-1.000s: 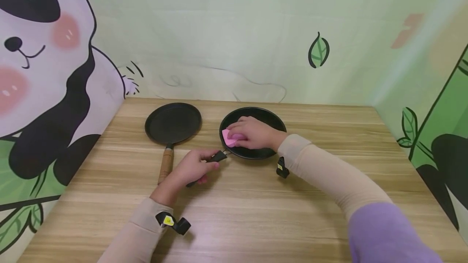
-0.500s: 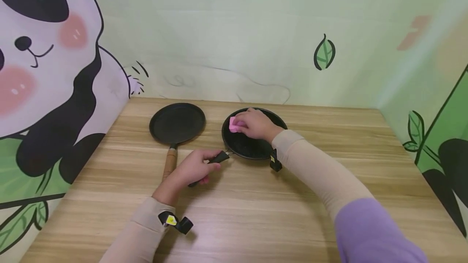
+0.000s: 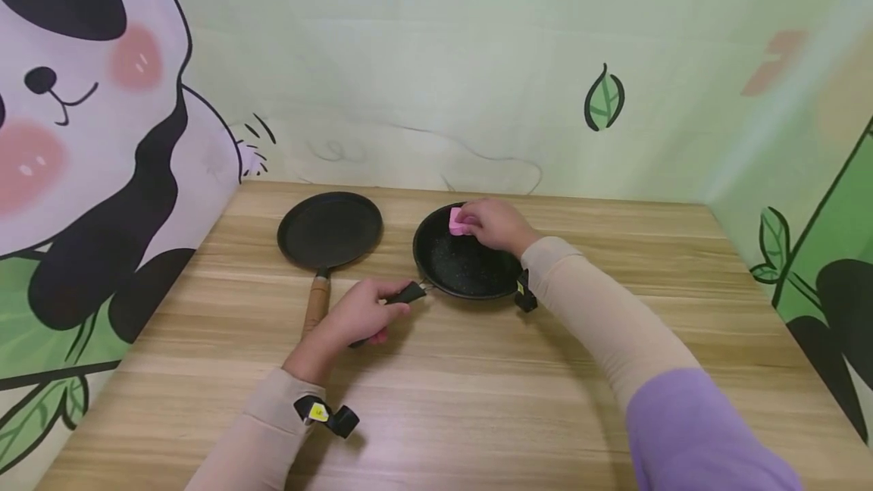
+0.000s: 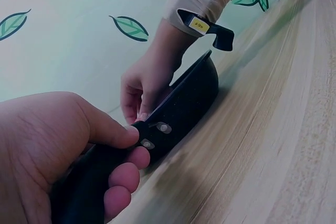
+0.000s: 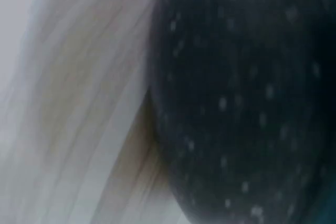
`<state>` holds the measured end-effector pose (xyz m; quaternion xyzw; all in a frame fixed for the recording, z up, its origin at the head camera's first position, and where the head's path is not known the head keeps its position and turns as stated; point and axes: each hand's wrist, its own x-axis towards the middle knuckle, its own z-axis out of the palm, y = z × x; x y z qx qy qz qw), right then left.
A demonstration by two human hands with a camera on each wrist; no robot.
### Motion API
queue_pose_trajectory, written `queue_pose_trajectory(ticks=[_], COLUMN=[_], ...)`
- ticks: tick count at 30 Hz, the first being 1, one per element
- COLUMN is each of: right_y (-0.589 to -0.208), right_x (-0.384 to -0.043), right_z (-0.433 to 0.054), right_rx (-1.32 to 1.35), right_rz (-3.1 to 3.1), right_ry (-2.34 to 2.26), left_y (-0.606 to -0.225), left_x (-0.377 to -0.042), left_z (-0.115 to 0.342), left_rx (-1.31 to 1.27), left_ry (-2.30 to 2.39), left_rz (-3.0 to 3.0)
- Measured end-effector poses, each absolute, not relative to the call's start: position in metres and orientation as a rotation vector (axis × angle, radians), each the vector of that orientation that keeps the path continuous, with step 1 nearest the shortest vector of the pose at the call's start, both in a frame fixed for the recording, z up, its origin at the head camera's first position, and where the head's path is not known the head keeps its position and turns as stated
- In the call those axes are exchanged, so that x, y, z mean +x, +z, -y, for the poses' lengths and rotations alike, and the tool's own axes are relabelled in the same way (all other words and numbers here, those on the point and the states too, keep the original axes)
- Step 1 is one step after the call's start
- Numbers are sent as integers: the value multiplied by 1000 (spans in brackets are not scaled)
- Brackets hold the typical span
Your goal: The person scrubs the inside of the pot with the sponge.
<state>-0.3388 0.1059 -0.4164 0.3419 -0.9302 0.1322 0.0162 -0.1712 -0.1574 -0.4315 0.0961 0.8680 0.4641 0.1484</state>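
Observation:
A black frying pan (image 3: 470, 267) with pale speckles stands on the wooden table. My left hand (image 3: 361, 313) grips its black handle (image 3: 407, 293); in the left wrist view the thumb lies along the top of the handle and the fingers curl beneath. Over the far side of the pan, my right hand (image 3: 498, 223) pinches a pink sponge (image 3: 458, 222) against the inside. The right wrist view is filled by the speckled outer wall of the pan (image 5: 236, 103), and neither the hand nor the sponge shows there.
A flat black griddle pan (image 3: 330, 229) with a wooden handle (image 3: 317, 301) lies to the left, its handle end hidden behind my left wrist. A wall painted with a panda and leaves borders the back of the table (image 3: 614, 309).
My right hand has moved the sponge from the pan's near left side up and to the right, to its far side. The left hand keeps its grip on the handle.

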Motion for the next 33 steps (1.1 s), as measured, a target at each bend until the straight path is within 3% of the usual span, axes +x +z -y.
queue_pose_trajectory(ticks=[16,27,33], right_y=[-410,-412,-412], right_x=[-313,-325,-335], right_z=[-159,-119,-120], right_rx=[1208,1263,1269], right_rz=[2818,2805,2819], right_ry=[495,595,506], left_y=[-431,-438,-432], left_x=[-169,-168,-169], left_z=[152,158,156], left_rx=[225,219,211], left_ry=[1415,1432,1431], left_rz=[-2479,-2451,-2449])
